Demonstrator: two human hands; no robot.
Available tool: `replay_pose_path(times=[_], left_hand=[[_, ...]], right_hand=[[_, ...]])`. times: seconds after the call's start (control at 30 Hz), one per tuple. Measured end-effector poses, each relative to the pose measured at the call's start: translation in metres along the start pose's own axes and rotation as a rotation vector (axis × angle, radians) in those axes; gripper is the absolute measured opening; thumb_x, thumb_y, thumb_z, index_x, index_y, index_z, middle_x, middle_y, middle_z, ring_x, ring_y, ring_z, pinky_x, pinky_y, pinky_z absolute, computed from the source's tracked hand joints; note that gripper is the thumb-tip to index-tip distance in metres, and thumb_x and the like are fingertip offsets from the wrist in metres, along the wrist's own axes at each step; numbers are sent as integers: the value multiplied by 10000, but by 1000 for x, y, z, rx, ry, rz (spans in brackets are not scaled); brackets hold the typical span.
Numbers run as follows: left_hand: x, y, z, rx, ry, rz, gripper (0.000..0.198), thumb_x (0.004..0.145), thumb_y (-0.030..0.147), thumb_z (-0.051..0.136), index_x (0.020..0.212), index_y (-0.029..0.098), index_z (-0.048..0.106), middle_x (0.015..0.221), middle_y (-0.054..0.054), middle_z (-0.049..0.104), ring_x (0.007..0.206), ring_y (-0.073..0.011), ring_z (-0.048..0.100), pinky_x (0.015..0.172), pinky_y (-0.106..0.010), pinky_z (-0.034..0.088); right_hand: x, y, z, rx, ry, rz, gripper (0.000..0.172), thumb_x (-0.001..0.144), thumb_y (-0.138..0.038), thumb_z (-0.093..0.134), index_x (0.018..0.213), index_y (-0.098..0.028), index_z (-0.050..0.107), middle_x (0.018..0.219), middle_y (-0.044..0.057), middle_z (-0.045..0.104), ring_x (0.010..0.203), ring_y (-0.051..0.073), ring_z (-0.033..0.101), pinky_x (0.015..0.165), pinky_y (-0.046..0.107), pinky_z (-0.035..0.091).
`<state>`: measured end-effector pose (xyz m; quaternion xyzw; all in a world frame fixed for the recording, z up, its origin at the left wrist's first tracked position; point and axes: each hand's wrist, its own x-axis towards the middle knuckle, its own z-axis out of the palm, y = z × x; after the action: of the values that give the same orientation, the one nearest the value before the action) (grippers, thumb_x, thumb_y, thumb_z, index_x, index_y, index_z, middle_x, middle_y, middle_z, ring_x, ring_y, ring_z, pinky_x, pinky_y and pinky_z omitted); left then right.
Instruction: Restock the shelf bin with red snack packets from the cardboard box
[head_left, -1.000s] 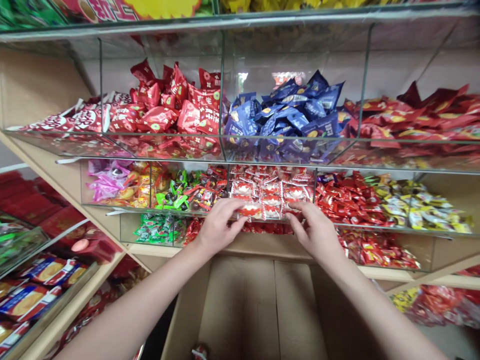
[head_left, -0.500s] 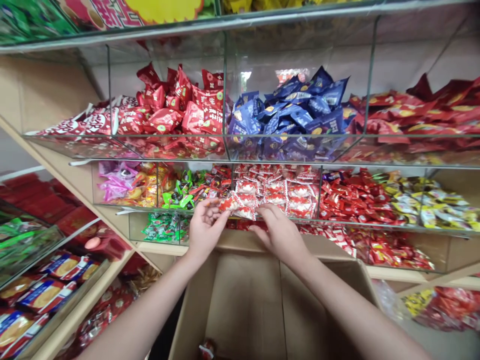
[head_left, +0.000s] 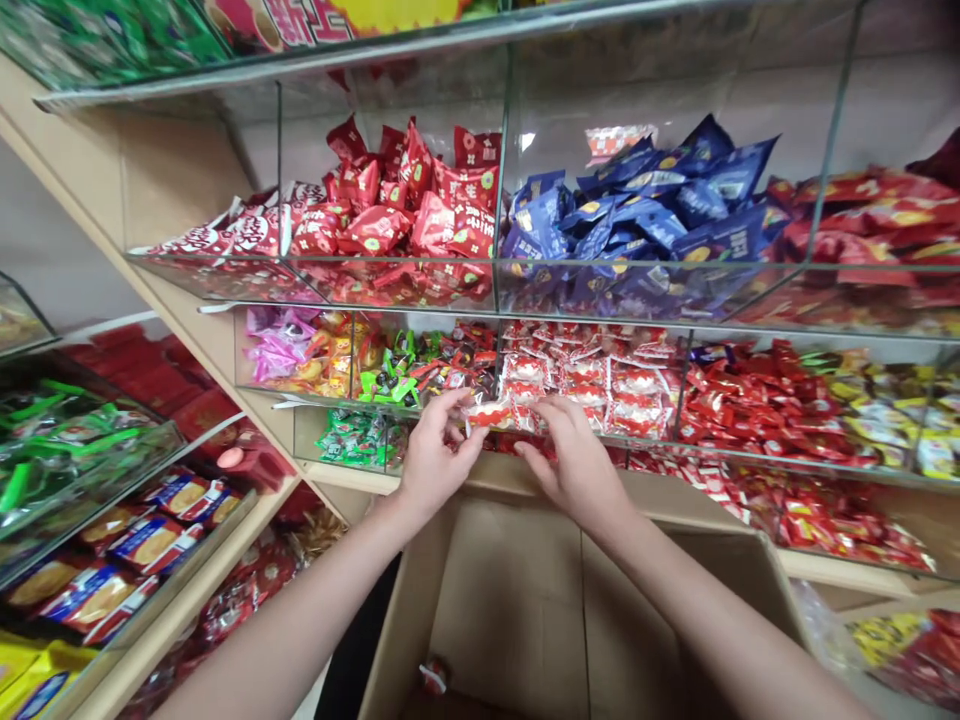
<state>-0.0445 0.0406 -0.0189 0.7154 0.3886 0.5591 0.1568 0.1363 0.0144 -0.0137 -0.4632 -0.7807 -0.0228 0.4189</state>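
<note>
Centre of the frame: the left hand (head_left: 435, 450) pinches the left end of a red-and-white packet (head_left: 491, 413) between thumb and fingers, its grip closed on the wrapper. The packet lies roughly level at the front of the middle shelf. Just right of centre, the right hand (head_left: 577, 455) has its grip open, thumb and forefinger apart near the packet's right end; whether a fingertip touches it cannot be told. Behind and to the right, matching packets (head_left: 641, 385) lie in neat rows, with loose red sweets (head_left: 739, 400) in the next compartment. Upper centre: blue packets (head_left: 645, 210) in a heap, with red pouches (head_left: 382, 230) to their left. Lower centre: an open cardboard box (head_left: 517, 590) beneath the forearms, one small wrapped piece (head_left: 433, 677) at its lower left.
</note>
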Motion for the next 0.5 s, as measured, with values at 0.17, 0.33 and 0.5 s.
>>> replay_pose_path(times=[0.17,0.33,0.5], left_hand=[[-9,36,7,-123,-216,23,446,746,192,609,1151,224,426,1025,-66,603,778,-132,580,607,-233,490],[-35,51,-12,5,-559,18,361,797,235,541,1147,213,456,1063,-82,587,860,-161,597,722,-285,494],[-133,20,-4,330,-954,-343,29,609,216,659,622,220,634,754,-57,670,771,-255,639,724,-408,486]], right_hand=[[-15,-12,-29,140,-5,-74,433,824,-212,494,1244,-233,391,1160,126,499,902,206,564,737,354,499],[-73,2,-67,151,-391,50,220,810,-210,496,1027,-221,527,901,68,603,753,175,584,656,292,485],[-182,42,-51,60,-764,268,175,669,-87,466,743,-201,576,687,41,612,564,163,597,532,262,481]])
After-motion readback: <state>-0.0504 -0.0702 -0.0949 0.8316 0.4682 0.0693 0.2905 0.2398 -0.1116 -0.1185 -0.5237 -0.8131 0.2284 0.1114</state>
